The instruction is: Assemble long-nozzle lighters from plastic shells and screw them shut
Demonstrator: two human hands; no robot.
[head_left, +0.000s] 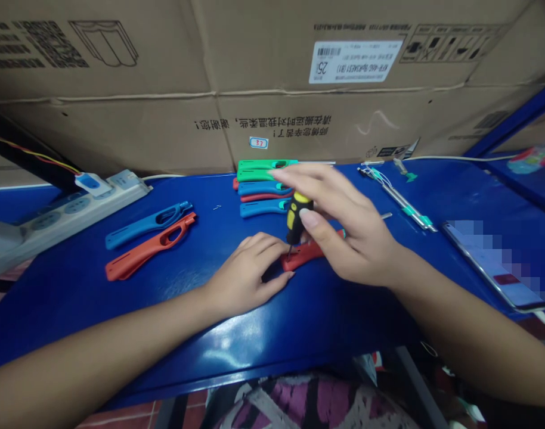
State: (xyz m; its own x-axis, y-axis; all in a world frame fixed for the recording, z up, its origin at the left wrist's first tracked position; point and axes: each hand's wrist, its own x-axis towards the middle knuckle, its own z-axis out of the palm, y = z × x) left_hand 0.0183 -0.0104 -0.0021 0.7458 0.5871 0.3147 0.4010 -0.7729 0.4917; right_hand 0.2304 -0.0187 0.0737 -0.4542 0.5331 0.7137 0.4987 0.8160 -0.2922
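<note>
My right hand grips a black and yellow screwdriver, held upright. Its tip rests on the near end of a red lighter lying on the blue table. With its fingertips, my left hand holds that same end of the red lighter against the table. Part of the lighter is hidden behind my right hand; a metal tube shows beyond it. Behind the hands lie a green lighter, a blue lighter and others in a stack.
On the left lie a blue casing and a red casing, near a power strip. Small screws lie mid-table. Metal tubes with wires and a phone are on the right. A cardboard box stands behind.
</note>
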